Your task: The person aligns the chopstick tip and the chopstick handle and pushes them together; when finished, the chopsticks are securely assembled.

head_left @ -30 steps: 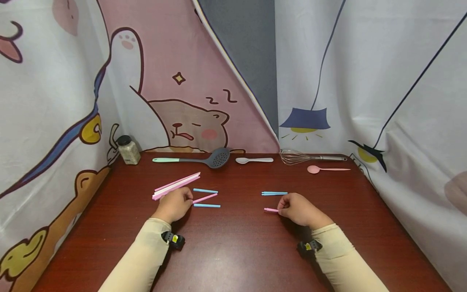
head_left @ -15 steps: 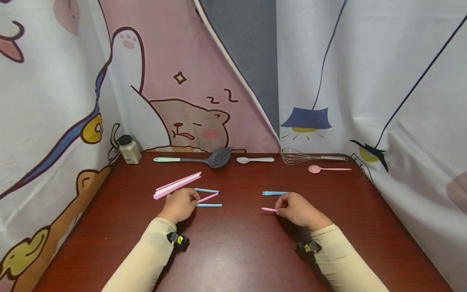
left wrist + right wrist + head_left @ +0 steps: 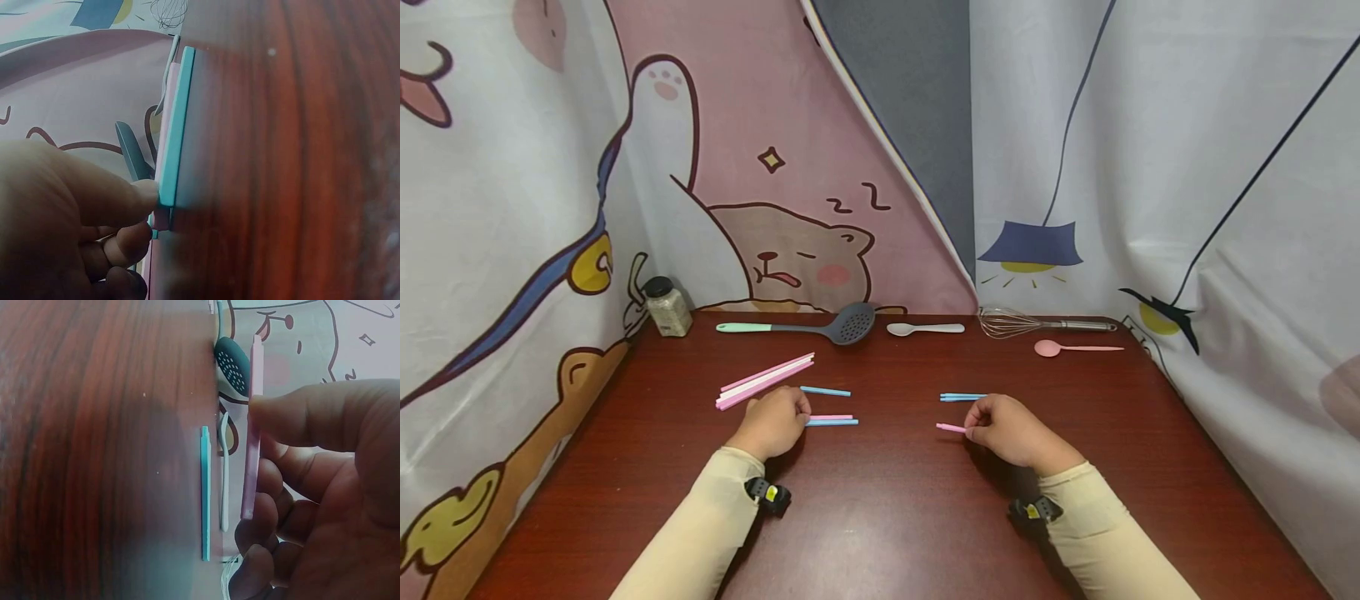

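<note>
My left hand point(image 3: 769, 422) pinches a short pink stick point(image 3: 838, 417), which lies alongside a blue stick point(image 3: 835, 422) of similar length. In the left wrist view the thumb is at the near end of this pair, with the pink stick point(image 3: 166, 125) partly behind the blue one point(image 3: 179, 131). Another blue stick point(image 3: 825, 391) lies just beyond that hand. Between the thumb and fingers of my right hand point(image 3: 1011, 429) is a second pink stick point(image 3: 950, 427), raised off the table, its narrow notched tip visible in the right wrist view. Two blue sticks point(image 3: 961, 397) lie behind it.
Longer pink and white sticks point(image 3: 765, 382) lie bundled beyond the left hand. Along the back edge are a seasoning jar point(image 3: 667, 308), a slotted skimmer point(image 3: 850, 324), a white spoon point(image 3: 925, 329), a whisk point(image 3: 1045, 323) and a pink spoon point(image 3: 1075, 347). Patterned curtains enclose the table.
My left hand has shifted slightly right, and its pink stick has turned from slanting to parallel beside the nearer blue stick. The right hand has drifted a little left with its pink stick.
</note>
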A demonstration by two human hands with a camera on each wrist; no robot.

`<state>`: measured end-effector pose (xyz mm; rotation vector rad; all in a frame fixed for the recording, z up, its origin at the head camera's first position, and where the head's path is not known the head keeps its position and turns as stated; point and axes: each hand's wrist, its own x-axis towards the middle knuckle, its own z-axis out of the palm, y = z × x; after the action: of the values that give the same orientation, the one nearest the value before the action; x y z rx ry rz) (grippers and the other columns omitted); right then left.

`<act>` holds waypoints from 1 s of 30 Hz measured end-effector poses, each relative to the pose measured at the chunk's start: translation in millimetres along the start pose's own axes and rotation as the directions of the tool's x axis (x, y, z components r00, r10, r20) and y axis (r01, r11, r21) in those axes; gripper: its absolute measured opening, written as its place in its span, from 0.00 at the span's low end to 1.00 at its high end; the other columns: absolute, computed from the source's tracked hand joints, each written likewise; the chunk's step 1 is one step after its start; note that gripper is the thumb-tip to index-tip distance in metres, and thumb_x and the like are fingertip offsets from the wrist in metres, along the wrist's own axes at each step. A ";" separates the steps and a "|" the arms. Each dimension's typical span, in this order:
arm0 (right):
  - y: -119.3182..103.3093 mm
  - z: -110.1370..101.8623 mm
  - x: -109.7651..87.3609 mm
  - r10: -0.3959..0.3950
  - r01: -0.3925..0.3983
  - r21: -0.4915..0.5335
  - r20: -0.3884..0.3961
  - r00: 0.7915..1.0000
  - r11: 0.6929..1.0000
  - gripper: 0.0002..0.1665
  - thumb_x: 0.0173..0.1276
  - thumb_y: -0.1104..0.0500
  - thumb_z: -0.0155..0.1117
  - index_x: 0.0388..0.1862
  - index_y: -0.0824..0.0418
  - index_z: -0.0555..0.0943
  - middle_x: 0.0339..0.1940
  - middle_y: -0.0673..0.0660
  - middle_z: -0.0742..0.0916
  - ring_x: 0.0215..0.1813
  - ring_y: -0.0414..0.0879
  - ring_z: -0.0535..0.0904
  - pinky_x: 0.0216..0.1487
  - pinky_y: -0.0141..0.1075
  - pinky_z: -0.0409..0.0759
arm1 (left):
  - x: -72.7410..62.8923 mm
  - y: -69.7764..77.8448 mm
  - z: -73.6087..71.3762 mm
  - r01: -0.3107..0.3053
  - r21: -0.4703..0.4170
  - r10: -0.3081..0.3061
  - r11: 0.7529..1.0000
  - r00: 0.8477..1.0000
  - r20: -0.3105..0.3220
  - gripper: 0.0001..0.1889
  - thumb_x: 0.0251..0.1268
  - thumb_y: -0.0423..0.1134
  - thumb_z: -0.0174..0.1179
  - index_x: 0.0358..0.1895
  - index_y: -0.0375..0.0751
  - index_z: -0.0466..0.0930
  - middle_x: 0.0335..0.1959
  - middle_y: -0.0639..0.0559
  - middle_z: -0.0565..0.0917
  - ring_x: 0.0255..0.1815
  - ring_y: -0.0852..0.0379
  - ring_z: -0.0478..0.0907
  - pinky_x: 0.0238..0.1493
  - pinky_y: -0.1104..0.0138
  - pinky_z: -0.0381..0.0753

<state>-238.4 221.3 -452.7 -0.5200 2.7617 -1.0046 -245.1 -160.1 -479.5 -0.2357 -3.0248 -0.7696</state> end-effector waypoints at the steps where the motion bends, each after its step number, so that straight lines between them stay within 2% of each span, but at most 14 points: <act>1: -0.1 -0.1 -0.2 -0.003 0.003 0.003 -0.002 1.000 1.000 0.08 0.66 0.69 0.68 0.28 0.59 0.83 0.20 0.47 0.79 0.27 0.41 0.72 0.30 0.33 0.70 | -0.1 0.0 0.2 -0.003 0.004 0.003 1.000 1.000 0.001 0.06 0.68 0.34 0.66 0.32 0.48 0.82 0.30 0.55 0.83 0.36 0.56 0.79 0.43 0.53 0.67; 8: -0.7 -0.3 -0.2 0.003 -0.003 0.004 -0.010 1.000 1.000 0.08 0.67 0.69 0.68 0.28 0.59 0.83 0.20 0.47 0.78 0.27 0.42 0.72 0.30 0.33 0.70 | -0.2 -0.6 3.1 -0.024 0.032 0.024 0.999 1.000 -0.003 0.08 0.68 0.35 0.67 0.31 0.50 0.81 0.35 0.54 0.82 0.40 0.55 0.80 0.44 0.51 0.69; 14: 0.4 -0.1 0.2 0.007 -0.006 0.019 -0.012 1.000 1.000 0.08 0.67 0.69 0.68 0.29 0.60 0.84 0.19 0.48 0.78 0.25 0.42 0.72 0.28 0.34 0.71 | -1.0 -0.2 3.3 -0.035 0.054 0.034 0.998 0.999 0.021 0.08 0.69 0.36 0.67 0.31 0.50 0.80 0.35 0.54 0.79 0.40 0.53 0.79 0.45 0.51 0.69; 22: -1.5 -1.0 -0.4 0.016 -0.015 0.018 -0.031 0.999 1.000 0.07 0.69 0.67 0.68 0.32 0.59 0.83 0.20 0.48 0.78 0.25 0.42 0.72 0.28 0.34 0.71 | -0.6 -2.0 1.7 -0.039 0.048 0.037 0.998 0.998 0.042 0.07 0.72 0.35 0.63 0.32 0.49 0.80 0.36 0.53 0.80 0.43 0.52 0.80 0.46 0.51 0.70; 25: -4.3 -1.2 -1.2 0.004 -0.003 0.007 -0.052 0.999 1.000 0.06 0.71 0.66 0.68 0.34 0.57 0.82 0.23 0.49 0.78 0.28 0.43 0.72 0.30 0.35 0.71 | -1.0 -1.7 0.3 -0.051 0.027 0.050 0.998 0.999 0.017 0.06 0.74 0.34 0.62 0.35 0.47 0.80 0.35 0.54 0.80 0.43 0.52 0.81 0.47 0.50 0.71; 27: -6.2 -1.1 -1.7 -0.015 0.015 0.007 -0.073 0.997 1.000 0.06 0.72 0.66 0.68 0.35 0.57 0.82 0.25 0.49 0.79 0.29 0.43 0.72 0.31 0.35 0.72 | -1.3 0.3 -0.9 -0.074 -0.018 0.074 0.997 0.997 -0.009 0.05 0.75 0.34 0.62 0.37 0.46 0.79 0.33 0.54 0.80 0.41 0.53 0.80 0.48 0.51 0.73; 30: -10.5 -0.2 -2.7 -0.053 0.058 0.037 -0.125 0.991 0.998 0.06 0.72 0.66 0.69 0.36 0.57 0.82 0.28 0.49 0.80 0.31 0.41 0.72 0.33 0.34 0.72 | -2.7 6.7 -3.0 -0.159 -0.128 0.153 0.979 0.987 -0.053 0.04 0.75 0.32 0.62 0.39 0.44 0.79 0.30 0.54 0.80 0.35 0.56 0.77 0.44 0.56 0.76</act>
<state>-233.1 214.9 -445.7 -0.5497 2.8421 -1.1395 -241.6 -156.1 -473.9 -0.4469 -2.8753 -0.9480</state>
